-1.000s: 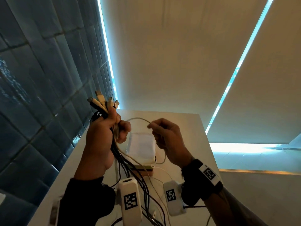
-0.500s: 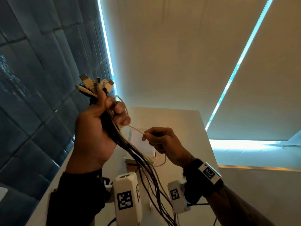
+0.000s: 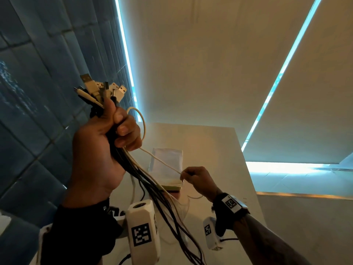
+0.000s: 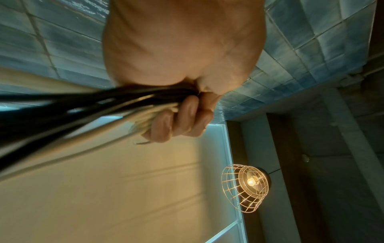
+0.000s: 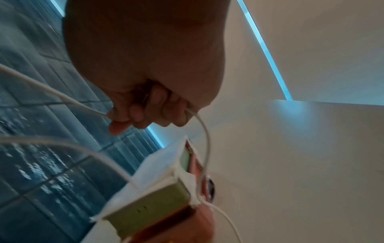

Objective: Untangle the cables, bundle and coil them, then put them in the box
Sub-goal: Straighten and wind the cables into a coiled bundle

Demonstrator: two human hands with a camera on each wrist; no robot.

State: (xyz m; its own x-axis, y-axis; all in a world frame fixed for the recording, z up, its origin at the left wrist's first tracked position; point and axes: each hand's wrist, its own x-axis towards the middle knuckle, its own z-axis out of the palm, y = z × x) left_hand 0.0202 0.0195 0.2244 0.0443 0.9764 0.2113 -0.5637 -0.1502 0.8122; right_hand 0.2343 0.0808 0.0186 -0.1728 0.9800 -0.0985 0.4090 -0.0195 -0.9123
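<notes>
My left hand [image 3: 107, 148] is raised high and grips a thick bundle of black and white cables [image 3: 152, 190] in its fist; their USB plugs [image 3: 101, 88] fan out above the thumb. In the left wrist view the fingers [image 4: 182, 120] curl round the same bundle [image 4: 83, 105]. One white cable [image 3: 160, 159] loops past the fist and runs taut down to my right hand [image 3: 194, 178], which pinches it lower, over the box [image 3: 168, 167]. In the right wrist view the white cable [image 5: 62, 97] passes through my curled right fingers [image 5: 145, 111] and drops past the box [image 5: 158, 197].
The white table [image 3: 219, 169] stretches ahead under the hands, with a blue tiled wall [image 3: 38, 92] along its left side. Pale roller blinds [image 3: 210, 64] hang behind it. Loose cable ends trail onto the table near the wrist cameras [image 3: 143, 232].
My left hand has risen with the bundle, lifting the plugs higher. My right hand has slid down and away along the white cable, pulling it straight.
</notes>
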